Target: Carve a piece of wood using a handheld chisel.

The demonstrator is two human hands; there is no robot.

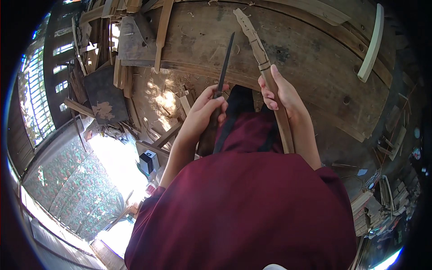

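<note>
My left hand (202, 110) is closed round the dark handle of a knife (226, 60). Its narrow, dark blade points up and away from me, with the tip over the near edge of the workbench. In my right hand (288, 92) is a long wooden stick (254, 40). The stick's far end is whittled, uneven and slightly bent, with ring-like grooves below the cut part. Its smooth lower length runs back beside my right forearm to my maroon shirt. Blade and stick are apart, with a gap between them.
A worn wooden workbench (310, 58) spans the far side, with a few shavings on it. A pale wood strip (372, 45) lies at its right. Boards and offcuts (130, 40) crowd the left end. Scraps litter the floor, near a black-and-white box (148, 163).
</note>
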